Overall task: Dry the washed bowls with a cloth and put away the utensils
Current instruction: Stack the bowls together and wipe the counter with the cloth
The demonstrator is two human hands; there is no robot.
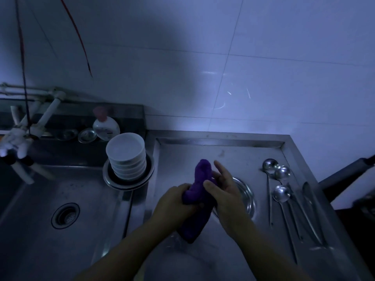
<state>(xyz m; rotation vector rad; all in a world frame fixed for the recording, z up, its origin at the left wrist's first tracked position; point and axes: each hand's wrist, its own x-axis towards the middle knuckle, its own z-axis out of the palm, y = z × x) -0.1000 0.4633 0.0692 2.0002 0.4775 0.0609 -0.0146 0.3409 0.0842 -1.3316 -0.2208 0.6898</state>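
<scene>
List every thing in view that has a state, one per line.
Purple cloth: bunched, held in both hands.
Left hand: gripping the cloth.
Right hand: thumb on the cloth, fingers extended.
White bowls: stacked upright in a metal basin.
Spoons: lying on the counter.
Sink drain: unplugged, strainer showing.
Soap bottle: capped, leaning.

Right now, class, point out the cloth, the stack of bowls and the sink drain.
cloth [200, 173]: head view, on its upper bunched end.
stack of bowls [124, 148]: head view, inside the top bowl.
sink drain [65, 215]: head view, on the strainer's middle.
</scene>
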